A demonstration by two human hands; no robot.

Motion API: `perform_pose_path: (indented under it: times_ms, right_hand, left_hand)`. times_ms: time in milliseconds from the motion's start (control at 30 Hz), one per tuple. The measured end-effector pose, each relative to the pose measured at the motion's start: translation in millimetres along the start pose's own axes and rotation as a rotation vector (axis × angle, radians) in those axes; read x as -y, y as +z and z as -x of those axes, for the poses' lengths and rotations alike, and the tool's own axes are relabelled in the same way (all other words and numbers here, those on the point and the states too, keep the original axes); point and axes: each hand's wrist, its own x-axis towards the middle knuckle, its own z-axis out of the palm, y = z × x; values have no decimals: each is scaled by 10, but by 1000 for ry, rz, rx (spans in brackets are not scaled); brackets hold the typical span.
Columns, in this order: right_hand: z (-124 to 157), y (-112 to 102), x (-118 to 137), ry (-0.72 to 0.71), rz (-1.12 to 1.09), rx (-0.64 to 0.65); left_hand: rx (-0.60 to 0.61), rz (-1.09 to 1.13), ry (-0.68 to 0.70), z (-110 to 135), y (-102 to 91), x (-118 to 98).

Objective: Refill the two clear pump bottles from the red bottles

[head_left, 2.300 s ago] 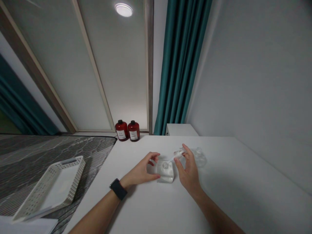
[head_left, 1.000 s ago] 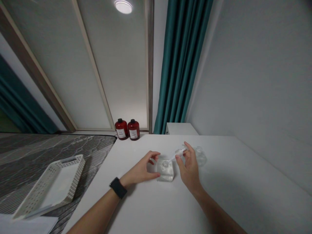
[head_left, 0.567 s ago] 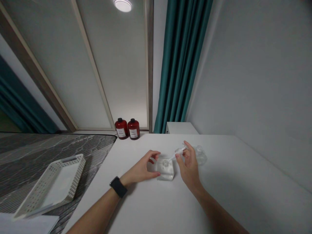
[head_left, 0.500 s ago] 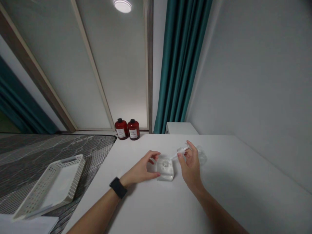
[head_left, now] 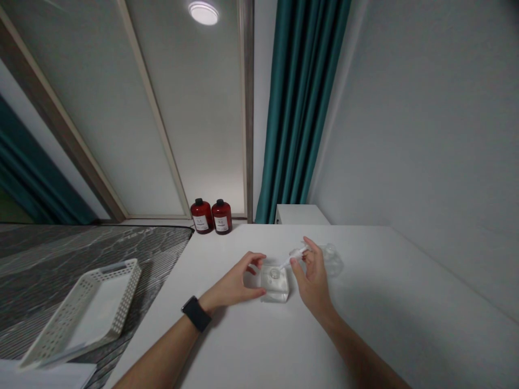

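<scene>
Head view, as I follow it from a distance, starts with a teal curtain (head_left: 36, 173) at the left edge of the frame. Below it a grey patterned surface (head_left: 40, 259) carries a white perforated basket (head_left: 130, 294), with a white sheet (head_left: 44, 374) in the lower left corner. Frosted panels (head_left: 198, 108) fill the upper left, and two red bottles with black caps (head_left: 201, 219) stand side by side at the far left corner of the white worktop (head_left: 251, 351).

Just right of them and lower, I see the left hand (head_left: 229, 286), a dark watch (head_left: 197, 313) on its wrist. Its fingers and thumb curve wide around the left side of a clear square bottle (head_left: 275, 286), which sits near the centre of the worktop; I cannot tell whether they press on it.

A white pump (head_left: 297, 253) slants above the bottle's right shoulder, its tube pointing at the mouth; I can't make out whether the tip is inside. Behind, another teal curtain (head_left: 302, 108) hangs over a white cabinet (head_left: 303, 215). The right hand (head_left: 314, 283) pinches the pump, its fingers narrow. Partly behind that hand lies a see-through object (head_left: 333, 260), too faint for me to identify. A pale wall (head_left: 438, 135) takes up the right side.
</scene>
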Motion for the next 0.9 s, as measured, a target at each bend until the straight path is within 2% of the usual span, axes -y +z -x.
perform_pose_path:
  times_ms: [200,367,533,667,800,900]
  right_hand:
    - [28,17,46,-5,1,-22]
    - [42,21,58,8,-19,24]
    - [6,-16,36,21,-47,-38]
    - [-18,-29,4,64,-59,45]
    - [-43,-30,29,103,-100,33]
    - [-78,-45,70,194,-174,27]
  left_hand:
    - [-3,5,6,3,5,17]
    - [4,3,10,12,9,28]
    - [1,2,19,18,8,50]
    - [7,1,23,15,5,51]
    - [6,-2,17,3,6,35]
    - [10,0,17,-2,5,20]
